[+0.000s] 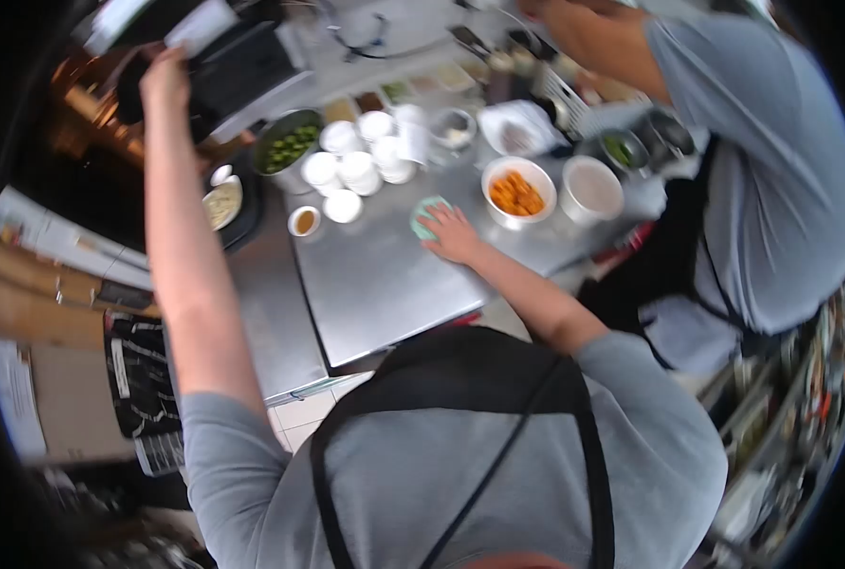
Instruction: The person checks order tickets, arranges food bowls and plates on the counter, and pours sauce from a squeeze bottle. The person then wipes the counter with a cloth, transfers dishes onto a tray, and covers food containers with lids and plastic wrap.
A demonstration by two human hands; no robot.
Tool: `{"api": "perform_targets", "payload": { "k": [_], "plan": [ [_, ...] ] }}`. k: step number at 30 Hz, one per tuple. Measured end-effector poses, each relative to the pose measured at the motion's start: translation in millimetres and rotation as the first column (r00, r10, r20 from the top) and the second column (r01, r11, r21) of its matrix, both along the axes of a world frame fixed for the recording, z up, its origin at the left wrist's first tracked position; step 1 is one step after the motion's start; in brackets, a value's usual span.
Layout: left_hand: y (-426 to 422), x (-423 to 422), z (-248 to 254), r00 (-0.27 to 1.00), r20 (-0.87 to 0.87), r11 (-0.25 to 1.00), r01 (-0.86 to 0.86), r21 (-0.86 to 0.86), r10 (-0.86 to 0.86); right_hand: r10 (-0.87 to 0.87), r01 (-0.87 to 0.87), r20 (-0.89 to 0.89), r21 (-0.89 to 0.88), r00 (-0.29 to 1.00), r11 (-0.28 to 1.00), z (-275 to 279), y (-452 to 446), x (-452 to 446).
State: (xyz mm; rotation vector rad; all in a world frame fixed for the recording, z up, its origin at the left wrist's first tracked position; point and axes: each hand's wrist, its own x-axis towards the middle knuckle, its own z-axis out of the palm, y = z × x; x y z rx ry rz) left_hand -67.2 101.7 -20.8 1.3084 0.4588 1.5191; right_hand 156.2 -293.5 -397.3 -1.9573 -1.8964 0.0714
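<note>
My right hand (453,234) lies spread on a light green cloth (428,217) on the steel counter (385,294). Just right of it stands a white bowl of orange pieces (517,193). Stretched far forward at the upper left, my left hand (165,81) is beside a dark appliance (238,76); its fingers are blurred, and I cannot make out whether they hold anything. Several stacks of white cups (358,171) stand between my hands, with a small cup of brown sauce (304,222) nearer me.
A pot of green vegetables (290,147) stands at the left back, near a dish of pale food (222,205). A white tub (592,190) is right of the orange pieces. Another person (764,171) in a grey shirt and dark apron stands close on the right, an arm over the counter.
</note>
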Motion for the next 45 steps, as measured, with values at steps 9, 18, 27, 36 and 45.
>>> {"api": "perform_targets", "payload": {
  "k": [9, 18, 27, 36, 45],
  "plan": [
    [-63.0, -42.7, -26.2, 0.98, -0.177, 0.996, 0.092, 0.005, -0.089, -0.035, 0.042, -0.043, 0.193, 0.998, 0.98, -11.0, -5.0, -0.3],
    [-118.3, -109.2, -92.4, 0.896, -0.279, 0.937, -0.311, 0.161, 0.345, -0.025, 0.032, -0.048, 0.147, 0.999, 0.989, -1.3, -0.7, -0.2],
    [-111.4, -95.3, -10.1, 0.761, -0.327, 0.79, -0.37, 0.49, 0.56, -0.002, 0.0, 0.008, 0.149, 1.0, 0.989, 7.8, -0.4, -7.4],
    [-68.2, -39.9, -15.1, 0.504, -0.566, 0.727, -0.205, 0.656, 0.653, -0.035, 0.034, 0.01, 0.122, 0.999, 0.992, 2.7, 0.1, -5.5],
    [-62.4, -18.6, -29.9, 0.409, -0.757, 0.86, -0.199, 0.47, 0.509, -0.031, 0.036, -0.025, 0.191, 0.999, 0.981, 6.5, -0.1, -6.6]
  ]
}}
